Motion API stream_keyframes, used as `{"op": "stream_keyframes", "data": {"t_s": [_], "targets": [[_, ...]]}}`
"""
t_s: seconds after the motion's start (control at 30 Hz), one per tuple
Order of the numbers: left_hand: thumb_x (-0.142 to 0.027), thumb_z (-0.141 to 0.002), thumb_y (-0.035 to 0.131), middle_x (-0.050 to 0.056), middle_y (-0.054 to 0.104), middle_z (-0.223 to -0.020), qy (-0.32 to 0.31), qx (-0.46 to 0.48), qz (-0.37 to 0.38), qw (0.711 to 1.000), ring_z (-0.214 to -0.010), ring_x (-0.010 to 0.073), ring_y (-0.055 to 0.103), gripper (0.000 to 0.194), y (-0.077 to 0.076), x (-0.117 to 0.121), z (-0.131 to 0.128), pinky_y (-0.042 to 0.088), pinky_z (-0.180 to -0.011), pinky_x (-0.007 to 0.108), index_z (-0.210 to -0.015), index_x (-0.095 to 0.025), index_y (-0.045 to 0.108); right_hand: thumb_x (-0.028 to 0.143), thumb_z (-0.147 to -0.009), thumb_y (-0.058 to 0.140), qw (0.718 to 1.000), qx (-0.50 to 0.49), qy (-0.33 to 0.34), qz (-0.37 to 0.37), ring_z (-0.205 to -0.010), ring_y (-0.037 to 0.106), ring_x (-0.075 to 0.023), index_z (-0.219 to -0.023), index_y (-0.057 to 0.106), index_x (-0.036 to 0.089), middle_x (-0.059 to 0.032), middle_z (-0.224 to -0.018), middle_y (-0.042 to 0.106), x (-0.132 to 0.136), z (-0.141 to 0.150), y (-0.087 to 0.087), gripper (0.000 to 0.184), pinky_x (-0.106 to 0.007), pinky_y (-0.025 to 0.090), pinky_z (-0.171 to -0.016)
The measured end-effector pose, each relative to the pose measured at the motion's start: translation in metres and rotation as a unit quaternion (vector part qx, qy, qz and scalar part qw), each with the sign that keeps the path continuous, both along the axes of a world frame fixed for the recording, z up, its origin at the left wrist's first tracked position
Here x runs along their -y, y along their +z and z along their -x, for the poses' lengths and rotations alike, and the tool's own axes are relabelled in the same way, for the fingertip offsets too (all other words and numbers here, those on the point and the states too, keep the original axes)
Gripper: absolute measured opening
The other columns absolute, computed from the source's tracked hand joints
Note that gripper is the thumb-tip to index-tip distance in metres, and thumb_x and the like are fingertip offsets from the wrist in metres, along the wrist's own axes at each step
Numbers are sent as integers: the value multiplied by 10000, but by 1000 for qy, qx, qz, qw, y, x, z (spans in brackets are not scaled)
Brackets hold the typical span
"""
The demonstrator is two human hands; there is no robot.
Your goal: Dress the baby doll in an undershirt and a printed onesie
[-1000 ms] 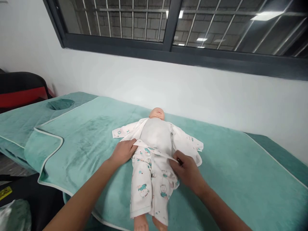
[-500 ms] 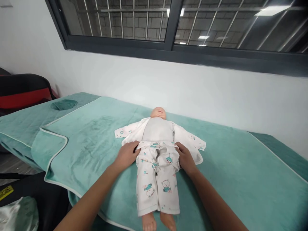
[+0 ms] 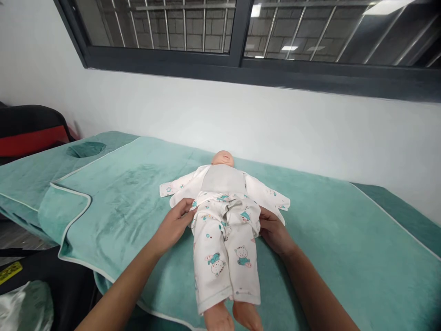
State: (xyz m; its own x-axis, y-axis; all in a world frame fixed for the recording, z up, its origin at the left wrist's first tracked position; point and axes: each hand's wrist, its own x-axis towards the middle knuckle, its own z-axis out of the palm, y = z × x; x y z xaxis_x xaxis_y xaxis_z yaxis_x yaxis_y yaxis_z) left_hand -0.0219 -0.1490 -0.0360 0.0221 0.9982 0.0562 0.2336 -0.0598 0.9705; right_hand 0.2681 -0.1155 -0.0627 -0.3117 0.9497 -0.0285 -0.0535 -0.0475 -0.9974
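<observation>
A baby doll lies on its back, head toward the wall and bare feet toward me. White printed trousers with bear figures cover its legs up to the waist. Its white jacket lies spread open on both sides, baring a grey-white torso. My left hand pinches the trousers at the hip on the left. On the other side, my right hand grips the trousers at the hip, its fingertips partly hidden by the cloth.
A green padded bed with a face hole carries a green blanket with pale piping. The white wall and a barred window stand behind. At left are a black-and-red chair and a dark seat with a cloth.
The trousers' waist sits slightly higher on the torso, and the cloth is lifted at the hips. My right hand has shifted lower and its fingers curl more. The view has moved slightly.
</observation>
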Motion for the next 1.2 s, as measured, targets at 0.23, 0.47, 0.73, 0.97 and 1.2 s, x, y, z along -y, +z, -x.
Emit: {"op": "stream_keyframes", "data": {"t_s": [0.23, 0.47, 0.73, 0.97, 1.2], "targets": [[-475, -833, 616, 36, 688, -932, -9, 324, 109, 940, -808, 182, 629, 387, -8, 1, -23, 501, -706, 288, -1113, -209, 632, 263, -678, 783, 998, -26, 46, -20, -882, 640, -226, -1092, 686, 231, -34, -952, 724, 1, 5, 3, 426, -362, 478, -824], [-151, -631, 709, 83, 733, -994, -20, 402, 140, 905, -918, 262, 685, 500, -21, 0, -28, 546, -811, 362, -1129, -164, 660, 268, -698, 756, 998, -5, 60, -23, -843, 627, -213, -1038, 692, 197, -28, -902, 710, 2, 5, 7, 353, -346, 479, -784], [-116, -589, 741, 79, 731, -998, -34, 365, 141, 920, -871, 228, 684, 510, -30, 2, -27, 538, -773, 319, -1090, -180, 671, 243, -695, 686, 993, 90, -54, -62, -674, 502, -139, -739, 531, 199, 39, -707, 576, -2, 12, 7, 166, -260, 403, -614], [-288, -621, 774, 38, 698, -854, 44, 294, 102, 949, -771, 190, 644, 358, -22, 1, -37, 512, -682, 296, -924, -175, 620, 199, -701, 550, 993, 114, -29, -26, -583, 516, -132, -879, 620, 207, 16, -718, 622, -8, 19, 3, 191, -247, 390, -512], [-282, -654, 672, -12, 622, -861, 167, 141, 24, 975, -778, 160, 578, 297, -4, -29, -32, 460, -648, 252, -892, -210, 511, 202, -684, 509, 995, 92, -17, 25, -457, 476, -97, -825, 628, 200, 56, -558, 556, -10, 19, -3, 184, -227, 387, -457]]}}
